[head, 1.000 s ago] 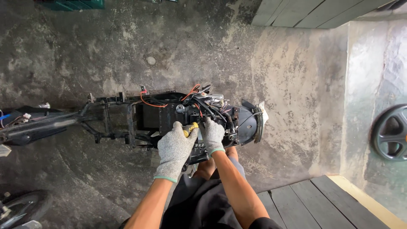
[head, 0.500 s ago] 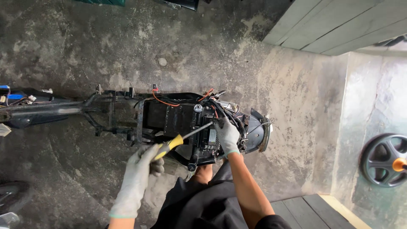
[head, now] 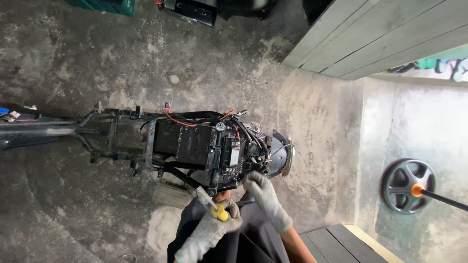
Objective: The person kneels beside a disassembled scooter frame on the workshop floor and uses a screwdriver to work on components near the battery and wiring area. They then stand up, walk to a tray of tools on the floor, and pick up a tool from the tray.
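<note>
Rough, stained concrete floor (head: 97, 58) across most of the frame, grey wooden boards (head: 370, 39) at upper right, a black wheel (head: 407, 185) at right edge. Stripped scooter frame (head: 195, 143) stretched across the middle, wiring and orange leads (head: 178, 122) exposed along its top.

Left hand (head: 209, 231), gloved, low centre, its grip closed around a yellow-handled screwdriver (head: 212, 204); shaft angled up-left, tip just below the frame's lower edge, near but seemingly not seated on any fastener. Right hand (head: 263, 192), also gloved, resting against the frame's underside right of centre, just beside the tangle of cables (head: 253, 141); fingers curled, whether clamped on a part or merely pressed there cannot be told.

Judged risks: tip skating off a screw head and jabbing into the loose wiring or the right-hand glove, given how close that hand sits. Awkward low angle likely to round a fastener. Unsupported frame possibly tipping under a sideways push.
</note>
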